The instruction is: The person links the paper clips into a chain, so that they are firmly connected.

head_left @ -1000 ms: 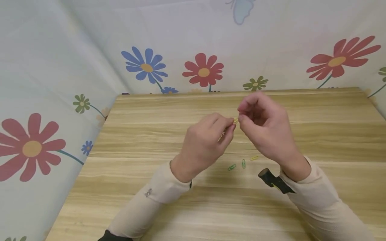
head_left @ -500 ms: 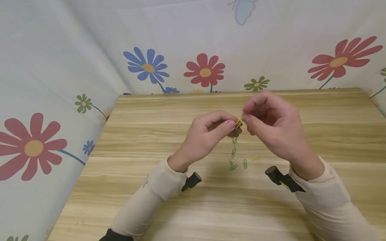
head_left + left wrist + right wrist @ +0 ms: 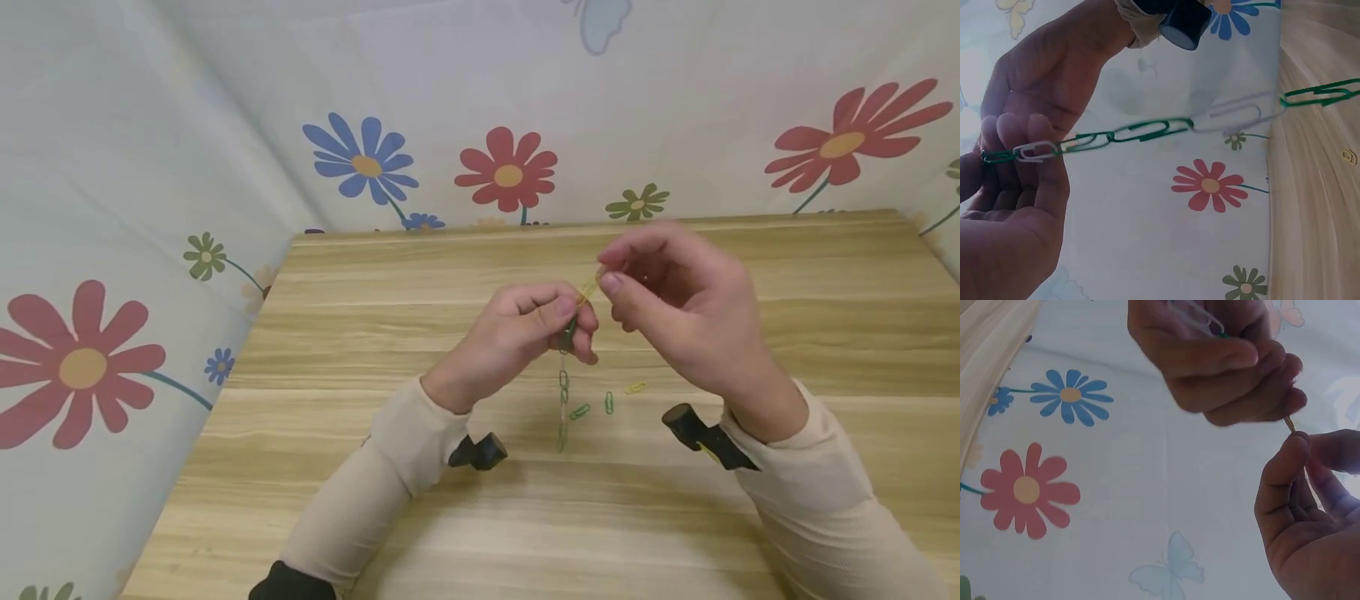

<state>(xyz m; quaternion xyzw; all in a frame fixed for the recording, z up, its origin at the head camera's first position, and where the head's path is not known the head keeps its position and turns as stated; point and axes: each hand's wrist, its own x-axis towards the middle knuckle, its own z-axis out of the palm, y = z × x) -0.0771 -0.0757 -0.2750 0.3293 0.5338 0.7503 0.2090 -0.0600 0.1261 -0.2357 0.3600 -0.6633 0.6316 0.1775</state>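
Pinched clip: yellow wire paper clip (image 3: 588, 290), held in the air between both hands, leaning toward 1 o'clock; clock centred here, 12 at the far table edge
Left hand (image 3: 510, 337): at 8 o'clock, thumb and forefinger pinching the clip's lower end
Right hand (image 3: 686, 321): between 3 and 4, thumb and forefinger tips together on the clip's upper end
Chain: linked green and white wire paper clips (image 3: 1150, 129), hanging from the left hand toward 6; join to the yellow clip hidden by fingers
Loose clips: slanted green wire paper clip (image 3: 581, 412) at 6, straight-lying green wire paper clip (image 3: 609, 403) just right of it, second yellow wire paper clip (image 3: 636, 388) at 5; none touching
Ground: pale wood-grain tabletop (image 3: 360, 317)
Backdrop: white flower-printed sheet (image 3: 450, 67), red-petalled flower (image 3: 507, 175) at 11
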